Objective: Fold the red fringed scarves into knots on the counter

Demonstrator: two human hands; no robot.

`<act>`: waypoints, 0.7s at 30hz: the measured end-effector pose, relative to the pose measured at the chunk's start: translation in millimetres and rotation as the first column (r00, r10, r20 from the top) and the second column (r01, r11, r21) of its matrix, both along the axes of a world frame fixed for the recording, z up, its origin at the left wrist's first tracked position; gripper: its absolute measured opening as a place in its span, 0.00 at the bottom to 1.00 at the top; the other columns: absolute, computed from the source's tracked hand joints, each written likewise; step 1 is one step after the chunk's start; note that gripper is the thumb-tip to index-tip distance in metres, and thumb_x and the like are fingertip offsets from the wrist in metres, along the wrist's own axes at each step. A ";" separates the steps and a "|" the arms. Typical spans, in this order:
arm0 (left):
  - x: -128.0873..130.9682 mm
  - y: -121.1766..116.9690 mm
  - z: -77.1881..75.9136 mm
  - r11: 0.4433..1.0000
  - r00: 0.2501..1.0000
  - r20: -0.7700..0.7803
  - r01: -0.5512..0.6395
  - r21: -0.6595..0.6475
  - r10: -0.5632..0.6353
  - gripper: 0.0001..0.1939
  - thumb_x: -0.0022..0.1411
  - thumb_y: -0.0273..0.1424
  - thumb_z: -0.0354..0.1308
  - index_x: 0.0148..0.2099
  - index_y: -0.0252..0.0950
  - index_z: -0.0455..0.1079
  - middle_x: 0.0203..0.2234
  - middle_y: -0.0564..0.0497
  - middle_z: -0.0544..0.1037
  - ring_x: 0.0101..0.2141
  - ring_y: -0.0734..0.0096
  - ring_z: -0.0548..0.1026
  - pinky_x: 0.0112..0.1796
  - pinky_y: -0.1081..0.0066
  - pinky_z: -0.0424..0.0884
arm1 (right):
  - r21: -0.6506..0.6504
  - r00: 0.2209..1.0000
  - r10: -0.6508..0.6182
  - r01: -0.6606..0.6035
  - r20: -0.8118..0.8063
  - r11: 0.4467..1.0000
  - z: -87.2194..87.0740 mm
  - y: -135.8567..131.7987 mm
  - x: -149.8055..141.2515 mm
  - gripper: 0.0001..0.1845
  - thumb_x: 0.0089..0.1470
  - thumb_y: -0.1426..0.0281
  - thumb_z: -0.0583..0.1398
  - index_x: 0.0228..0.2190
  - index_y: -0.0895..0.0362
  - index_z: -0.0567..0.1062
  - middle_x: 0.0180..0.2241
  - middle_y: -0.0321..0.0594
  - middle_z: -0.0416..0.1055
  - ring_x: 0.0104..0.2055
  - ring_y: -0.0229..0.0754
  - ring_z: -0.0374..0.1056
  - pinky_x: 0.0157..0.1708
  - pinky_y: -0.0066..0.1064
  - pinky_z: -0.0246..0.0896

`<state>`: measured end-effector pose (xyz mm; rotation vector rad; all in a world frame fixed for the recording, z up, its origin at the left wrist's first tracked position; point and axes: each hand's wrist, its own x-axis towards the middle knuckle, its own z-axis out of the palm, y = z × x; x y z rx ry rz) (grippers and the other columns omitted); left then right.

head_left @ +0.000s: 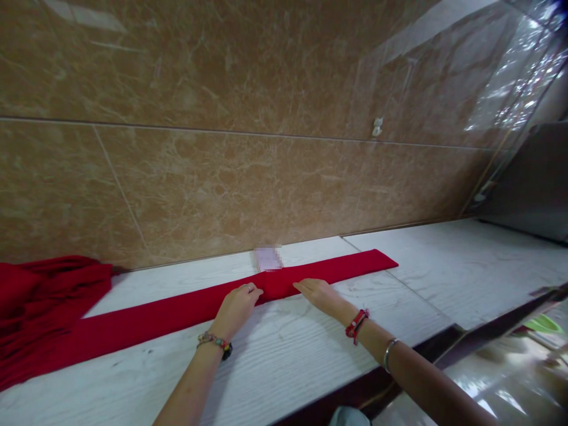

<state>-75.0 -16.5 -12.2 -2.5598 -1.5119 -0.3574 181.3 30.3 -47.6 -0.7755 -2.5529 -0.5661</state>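
A long red cloth (160, 322), folded into a narrow strip, lies across the white wood-grain surface. Its squared end points to the right, and a small crease runs across it by my left hand. My left hand (239, 305), with a ring and a beaded bracelet, has its fingers curled on the near edge of the strip, gripping the fabric. Just to the right, my right hand (319, 294) has its fingertips drawn together on the strip's near edge. A red bracelet and a metal bangle sit on that arm.
A bunched heap of red cloth (53, 290) joins the strip at the left. A small pale, blurred packet (268, 258) lies behind the strip, near the brown tiled wall (284, 183). A dark grey box-like object (528, 183) stands at the far right; a green basin (544, 323) shows below.
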 end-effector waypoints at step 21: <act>0.7 -2.5 0.7 0.999 0.999 0.001 0.040 0.004 -0.040 0.15 0.60 0.22 0.45 0.46 0.36 0.67 0.37 0.49 0.73 0.38 0.70 0.71 0.39 0.71 0.67 | -0.087 0.998 -0.057 0.053 -0.042 0.995 6.2 -3.9 -3.1 0.09 0.54 0.77 0.53 0.36 0.60 0.71 0.35 0.44 0.69 0.37 0.40 0.63 0.37 0.31 0.61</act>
